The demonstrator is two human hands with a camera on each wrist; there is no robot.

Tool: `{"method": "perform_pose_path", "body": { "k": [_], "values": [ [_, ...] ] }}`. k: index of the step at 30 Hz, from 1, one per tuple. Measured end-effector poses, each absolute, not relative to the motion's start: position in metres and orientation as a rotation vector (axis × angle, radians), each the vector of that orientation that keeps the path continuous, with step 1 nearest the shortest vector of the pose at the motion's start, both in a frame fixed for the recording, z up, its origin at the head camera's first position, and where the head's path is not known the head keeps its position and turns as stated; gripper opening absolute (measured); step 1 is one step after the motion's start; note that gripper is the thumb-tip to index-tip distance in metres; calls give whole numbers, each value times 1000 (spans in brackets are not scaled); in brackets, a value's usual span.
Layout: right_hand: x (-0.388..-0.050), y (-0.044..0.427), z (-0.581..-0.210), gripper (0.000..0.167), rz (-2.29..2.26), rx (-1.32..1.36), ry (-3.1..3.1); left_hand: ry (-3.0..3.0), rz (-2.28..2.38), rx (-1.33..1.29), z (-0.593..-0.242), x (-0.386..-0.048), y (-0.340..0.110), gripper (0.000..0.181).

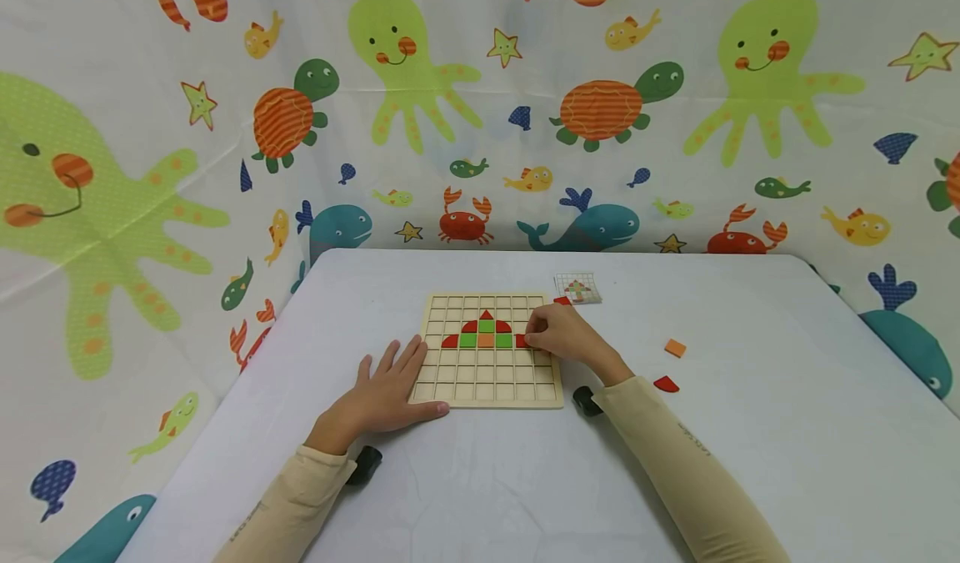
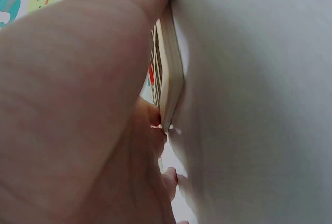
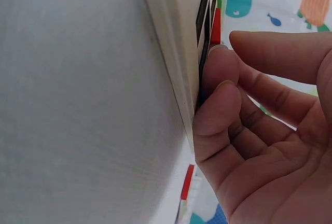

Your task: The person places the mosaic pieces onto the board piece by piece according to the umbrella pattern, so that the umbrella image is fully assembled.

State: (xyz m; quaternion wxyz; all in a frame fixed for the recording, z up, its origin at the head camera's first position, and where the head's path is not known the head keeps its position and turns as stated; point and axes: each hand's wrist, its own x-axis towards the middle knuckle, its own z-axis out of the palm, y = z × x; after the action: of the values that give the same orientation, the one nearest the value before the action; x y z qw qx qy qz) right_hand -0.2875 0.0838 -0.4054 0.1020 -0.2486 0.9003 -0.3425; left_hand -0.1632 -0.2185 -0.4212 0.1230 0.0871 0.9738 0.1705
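A wooden grid board [image 1: 486,396] lies on the white table, its middle rows filled with red, green and orange tiles. My left hand [image 1: 378,400] rests at its left side, fingers spread along the edge and thumb by the front left corner. With curled fingers, my right hand [image 1: 566,335] reaches over the board's right side and holds a red tile [image 1: 521,341] at the right end of the lower tile row. The right wrist view shows the fingertips beside a red tile [image 3: 216,26]; the contact is partly hidden.
A small pattern card [image 1: 581,289] lies behind the board at the right, with a red piece [image 1: 562,300] by its left edge. An orange square tile [image 1: 675,348] and a red quarter-round tile [image 1: 666,384] lie to the right of my right hand.
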Motion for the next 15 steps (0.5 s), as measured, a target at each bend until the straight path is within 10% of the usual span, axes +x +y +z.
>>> {"method": "perform_pose_path", "body": {
  "k": [15],
  "values": [
    [-287,85,-406,11,-1115,-692,2592,2841,501,256,-422,-163,-218,114]
  ]
}}
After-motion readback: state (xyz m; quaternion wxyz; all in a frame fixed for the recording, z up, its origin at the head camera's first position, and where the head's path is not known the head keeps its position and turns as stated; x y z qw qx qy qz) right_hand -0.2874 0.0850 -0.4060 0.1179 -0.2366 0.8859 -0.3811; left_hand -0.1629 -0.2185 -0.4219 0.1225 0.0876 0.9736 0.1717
